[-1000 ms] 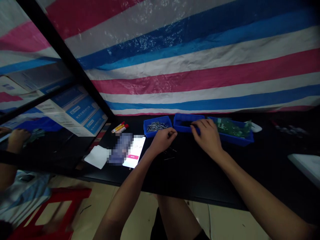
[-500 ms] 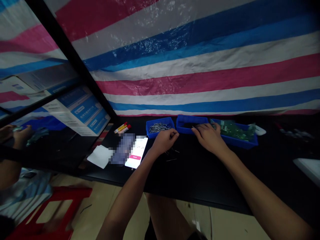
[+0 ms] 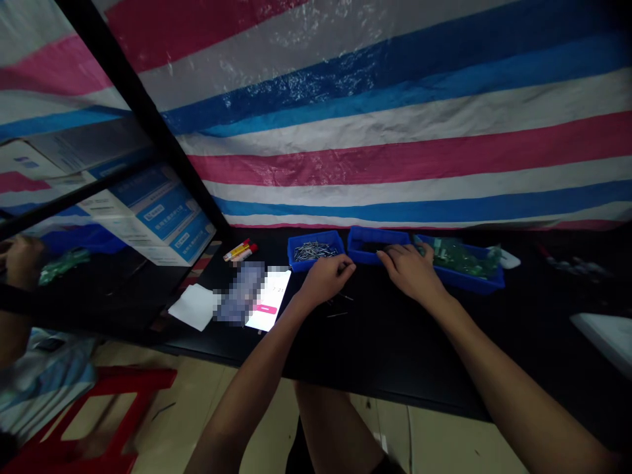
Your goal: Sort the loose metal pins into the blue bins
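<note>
My left hand (image 3: 326,280) is closed just in front of a blue bin of metal pins (image 3: 312,250); what its fingers hold, if anything, is too small to make out. Several loose pins (image 3: 338,314) lie on the black table beside it. My right hand (image 3: 407,266) rests at the front edge of the middle blue bin (image 3: 375,236), which has dark contents. Its fingers are bent over the rim, and their tips are partly lost in shadow. To the right, a third blue bin (image 3: 469,282) holds green plastic bags (image 3: 461,257).
Left of the bins are a lit phone (image 3: 274,296), white paper (image 3: 195,307) and red and yellow markers (image 3: 240,250). Blue and white boxes (image 3: 168,217) stand beyond a black post. Another person's hand (image 3: 22,260) shows at far left, above a red stool (image 3: 123,382).
The view has shifted slightly. Both my hands keep nearly the same place at the bins. The other person's hands at far left have moved left, away from the green plastic.
</note>
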`<state>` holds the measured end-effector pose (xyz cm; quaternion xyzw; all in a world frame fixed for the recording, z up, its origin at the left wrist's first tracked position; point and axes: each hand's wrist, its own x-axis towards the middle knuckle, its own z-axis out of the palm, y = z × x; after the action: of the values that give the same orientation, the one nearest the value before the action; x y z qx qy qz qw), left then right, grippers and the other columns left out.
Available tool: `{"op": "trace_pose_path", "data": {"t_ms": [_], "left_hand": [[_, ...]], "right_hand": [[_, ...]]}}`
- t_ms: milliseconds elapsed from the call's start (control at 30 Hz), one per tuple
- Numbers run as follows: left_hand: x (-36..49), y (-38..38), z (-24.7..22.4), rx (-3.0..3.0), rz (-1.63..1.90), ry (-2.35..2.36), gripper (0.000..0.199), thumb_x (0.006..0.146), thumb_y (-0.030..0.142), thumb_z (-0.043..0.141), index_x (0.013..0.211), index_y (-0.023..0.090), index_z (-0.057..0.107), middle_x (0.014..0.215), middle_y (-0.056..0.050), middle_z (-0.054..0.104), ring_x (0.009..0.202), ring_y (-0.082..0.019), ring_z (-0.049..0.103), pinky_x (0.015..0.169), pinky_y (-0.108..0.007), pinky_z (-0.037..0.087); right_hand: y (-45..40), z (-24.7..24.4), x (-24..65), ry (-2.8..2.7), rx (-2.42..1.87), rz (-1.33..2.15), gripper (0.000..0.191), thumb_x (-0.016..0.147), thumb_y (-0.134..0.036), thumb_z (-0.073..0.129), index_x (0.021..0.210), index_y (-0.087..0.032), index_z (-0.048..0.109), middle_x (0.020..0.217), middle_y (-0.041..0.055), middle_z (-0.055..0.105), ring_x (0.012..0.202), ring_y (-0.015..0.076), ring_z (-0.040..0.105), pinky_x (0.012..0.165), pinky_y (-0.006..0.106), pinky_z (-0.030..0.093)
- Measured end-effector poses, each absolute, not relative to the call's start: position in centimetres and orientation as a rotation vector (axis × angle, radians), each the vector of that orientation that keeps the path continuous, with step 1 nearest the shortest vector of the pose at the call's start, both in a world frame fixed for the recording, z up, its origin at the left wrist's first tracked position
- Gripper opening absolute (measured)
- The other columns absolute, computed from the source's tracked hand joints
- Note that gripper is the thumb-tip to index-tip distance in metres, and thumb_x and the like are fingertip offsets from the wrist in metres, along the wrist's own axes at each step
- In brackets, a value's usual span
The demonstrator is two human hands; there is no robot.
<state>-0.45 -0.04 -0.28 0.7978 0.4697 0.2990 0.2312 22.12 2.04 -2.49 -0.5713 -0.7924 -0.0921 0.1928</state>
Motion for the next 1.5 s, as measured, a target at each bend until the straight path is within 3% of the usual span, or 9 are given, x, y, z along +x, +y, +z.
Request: {"op": "trace_pose_path", "data": {"t_ms": [600, 900, 1067, 1200, 1500], "left_hand": [[-0.7, -0.2, 0.4, 2.175, 0.821, 1.318, 0.026, 0.095, 0.036, 0.049, 0.096, 0.018, 0.067, 0.078, -0.003, 0.071, 0.068, -0.016, 0.062, 0.063, -0.025, 0.042], [-0.6, -0.1, 0.2, 2.168, 0.848, 1.284, 0.024, 0.095, 0.035, 0.05, 0.097, 0.018, 0.066, 0.074, -0.002, 0.068, 0.064, -0.014, 0.059, 0.061, -0.024, 0.04], [-0.4, -0.3, 0.5, 2.133, 0.903, 1.28, 0.029, 0.097, 0.038, 0.046, 0.099, 0.017, 0.067, 0.077, -0.002, 0.07, 0.065, -0.014, 0.061, 0.064, -0.024, 0.042], [-0.4, -0.2, 0.6, 2.092, 0.984, 1.293, 0.033, 0.098, 0.041, 0.044, 0.099, 0.017, 0.067, 0.086, -0.004, 0.072, 0.074, -0.015, 0.064, 0.07, -0.026, 0.045], [-0.5, 0.2, 0.3, 2.134, 0.946, 1.339, 0.026, 0.097, 0.035, 0.048, 0.094, 0.017, 0.068, 0.084, -0.003, 0.072, 0.073, -0.015, 0.063, 0.069, -0.025, 0.044]], "right_hand": [[1.9, -2.4, 21.9, -2.176, -1.562, -0.203, 0.051, 0.103, -0.039, 0.025, 0.096, -0.015, 0.07, 0.109, 0.0106, 0.072, 0.1, 0.0283, 0.062, 0.105, 0.059, 0.022], [1.2, -1.9, 21.5, -2.128, -1.476, -0.21, 0.044, 0.103, -0.036, 0.029, 0.109, -0.014, 0.067, 0.121, 0.0124, 0.068, 0.11, 0.0285, 0.06, 0.106, 0.054, 0.024], [-0.2, -0.9, 20.1, -2.281, -1.207, -0.1, 0.042, 0.102, -0.036, 0.032, 0.129, -0.017, 0.058, 0.135, 0.0131, 0.06, 0.124, 0.0269, 0.052, 0.104, 0.047, 0.033], [-1.3, -1.0, 19.0, -2.407, -1.071, -0.015, 0.044, 0.101, -0.037, 0.036, 0.137, -0.019, 0.052, 0.139, 0.0132, 0.056, 0.129, 0.0277, 0.048, 0.104, 0.047, 0.036], [-1.2, -1.3, 19.1, -2.435, -1.038, -0.052, 0.045, 0.099, -0.036, 0.04, 0.141, -0.02, 0.049, 0.14, 0.0123, 0.055, 0.128, 0.0289, 0.049, 0.104, 0.05, 0.039]]}}
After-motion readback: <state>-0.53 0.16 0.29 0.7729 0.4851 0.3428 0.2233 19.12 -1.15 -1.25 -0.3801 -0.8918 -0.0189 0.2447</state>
